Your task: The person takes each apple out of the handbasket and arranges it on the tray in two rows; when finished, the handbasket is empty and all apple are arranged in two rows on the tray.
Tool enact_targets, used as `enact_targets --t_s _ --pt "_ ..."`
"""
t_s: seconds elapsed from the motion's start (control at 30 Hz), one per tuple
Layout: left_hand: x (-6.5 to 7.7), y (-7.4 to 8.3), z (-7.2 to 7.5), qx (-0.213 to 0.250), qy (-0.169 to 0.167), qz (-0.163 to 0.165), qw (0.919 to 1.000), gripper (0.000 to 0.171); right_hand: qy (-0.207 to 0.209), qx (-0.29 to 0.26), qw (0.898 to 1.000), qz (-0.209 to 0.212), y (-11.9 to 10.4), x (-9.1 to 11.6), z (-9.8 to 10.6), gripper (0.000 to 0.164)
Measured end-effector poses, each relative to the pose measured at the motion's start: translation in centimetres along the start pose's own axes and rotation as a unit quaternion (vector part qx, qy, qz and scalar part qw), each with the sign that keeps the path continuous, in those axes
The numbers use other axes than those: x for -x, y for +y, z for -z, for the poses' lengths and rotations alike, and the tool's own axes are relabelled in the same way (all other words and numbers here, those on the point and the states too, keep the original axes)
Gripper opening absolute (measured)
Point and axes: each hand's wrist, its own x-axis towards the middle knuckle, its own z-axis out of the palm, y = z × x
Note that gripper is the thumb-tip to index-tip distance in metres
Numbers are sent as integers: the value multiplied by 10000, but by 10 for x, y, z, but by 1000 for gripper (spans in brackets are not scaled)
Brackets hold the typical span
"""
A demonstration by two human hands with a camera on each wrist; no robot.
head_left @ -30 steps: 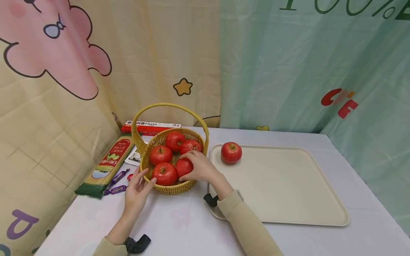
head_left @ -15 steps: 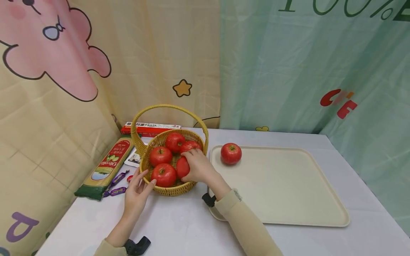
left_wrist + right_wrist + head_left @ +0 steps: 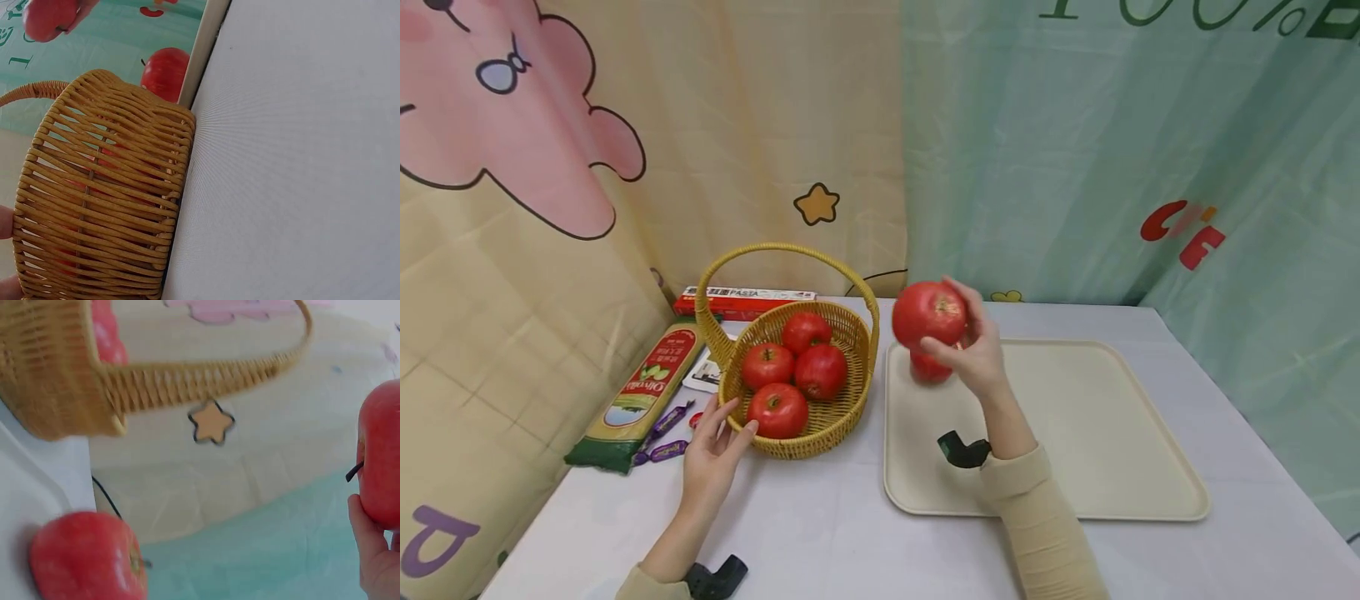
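My right hand holds a red apple in the air between fingers and thumb, above the left end of the beige tray. Behind and below it, a second apple sits on that tray, partly hidden in the head view. At the left stands a yellow wicker basket with a tall arched handle. Several red apples lie inside it. My left hand holds the basket's near-left rim with fingers and thumb; only fingertips show in the left wrist view.
Left of the basket lie a green-gold pasta packet, purple-wrapped candies and a white card. A red pasta box lies behind it. Printed curtains hang close behind the white-covered table.
My right hand has lifted an apple out of the basket and carried it right, over the tray. Another apple now sits nearer the basket's middle. The left hand stays at the rim.
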Motion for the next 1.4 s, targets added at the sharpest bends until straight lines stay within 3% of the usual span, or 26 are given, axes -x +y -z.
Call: enact_targets --t_s 0.13,0.27,0.43,0.53,0.63,0.77,0.83,1.03,1.1,1.2,1.3,1.4 --pt "1 -1 1 11 26 -63 10000 49 1133 -1191 9860 -267 0 -5 36 59" --pt "0 -1 1 37 56 -152 9999 49 1743 -1877 9655 -463 12 -7 67 48" --pt "1 -2 1 28 84 -108 9999 50 2263 -2102 9469 -888 30 -5 96 51" --pt "1 -4 1 49 80 -125 9999 49 2376 -1955 9442 -1179 40 -3 108 52" --pt "1 -4 1 51 68 -135 9999 49 2561 -1861 9340 -1653 51 -1 116 52" --pt "1 -3 1 29 45 -118 9999 50 2779 -1533 9163 -2441 65 0 120 61" --pt "0 -2 1 42 34 -133 9999 49 2647 -1300 9147 -2764 70 2 122 67" --pt "0 -2 1 42 19 -180 9998 49 2201 -934 9196 -3116 78 8 126 68" --pt "0 -1 0 39 12 -167 9999 49 2173 -394 9237 -3132 80 9 127 68" --pt "0 -1 0 52 3 -140 9999 50 1937 889 9283 -3046 85 11 126 74" --pt "0 -1 0 61 -6 -131 9999 50 1533 2128 9254 -2735 92 13 126 83" --pt "0 -1 1 59 -18 -142 9999 49 1190 2916 9193 -2361 98 16 125 85"
